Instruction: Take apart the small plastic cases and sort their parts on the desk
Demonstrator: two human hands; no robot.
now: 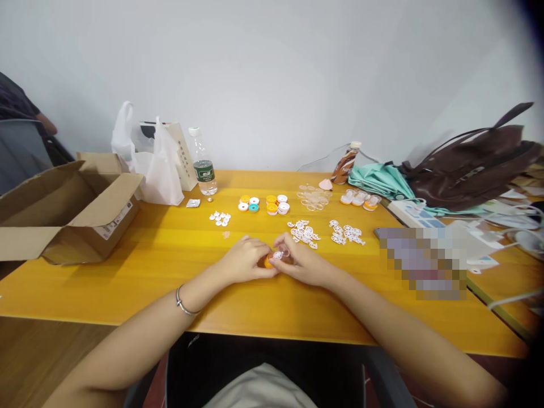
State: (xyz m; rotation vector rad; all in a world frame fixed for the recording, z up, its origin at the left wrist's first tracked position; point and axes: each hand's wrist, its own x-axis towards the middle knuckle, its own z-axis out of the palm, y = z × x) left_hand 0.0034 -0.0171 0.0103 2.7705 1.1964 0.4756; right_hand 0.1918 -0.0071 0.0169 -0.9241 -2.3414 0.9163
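Note:
Both hands meet low over the middle of the table. My left hand (246, 260) is closed round a small orange round part (267, 262), with thumb and fingers at its edge. My right hand (304, 263) reaches in from the other side, its fingers curled at a small white openwork piece (278, 255) beside or on the orange part. The fingers hide much of both pieces. Just beyond lie white leaf-shaped openwork pieces (303, 232), with another such pile (346, 233) to the right. Orange, white and teal round parts (272, 207) stand in small stacks farther back.
Small white discs (220, 217) and clear rings (313, 196) lie on the table. Finished-looking orange-and-clear units (360, 198) sit right. An open cardboard box (102, 209), plastic bag (159, 175) and water bottle (204, 167) stand left; a drink bottle (346, 163) and dark bag (471, 164) right.

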